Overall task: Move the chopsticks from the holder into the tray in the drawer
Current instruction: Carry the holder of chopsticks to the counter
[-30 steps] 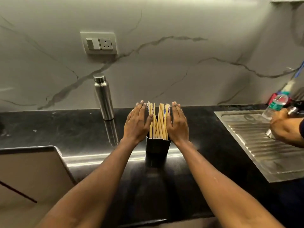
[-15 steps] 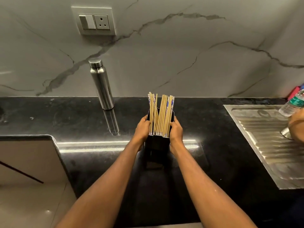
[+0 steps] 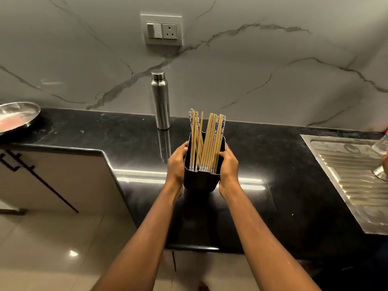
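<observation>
Black and glossy, the polished stone desk [image 3: 273,175] fills the middle of my head view, with a grey-veined white marble wall [image 3: 252,70] rising behind it. I have both hands on the dark, square-sided chopstick holder [image 3: 200,181]: my left hand [image 3: 178,162] is clasped against its left wall and my right hand [image 3: 227,164] against its right wall, fingers curled round the sides and thumbs near the rim. The holder is tilted with its open mouth toward me, and I cannot tell whether its base touches the desk. Inside it stands the bundle of pale bamboo chopsticks [image 3: 206,141], some with blue-and-white patterned ends, split into a smaller group on the left and a larger group on the right, their upper ends sticking well above the rim. Every chopstick I can see is in the holder. Behind it and a little to the left, a tall brushed-steel bottle [image 3: 160,101] with a screw cap stands upright against the wall, its reflection lying on the desk. Higher on the wall is a white switch and socket plate [image 3: 161,30]. At the far left a round steel plate [image 3: 16,116] sits on the desk edge, and at the right a ribbed stainless-steel draining board [image 3: 346,179] is set into the desk. Cream cabinet fronts [image 3: 63,177] and a shiny tiled floor [image 3: 52,248] show below.
</observation>
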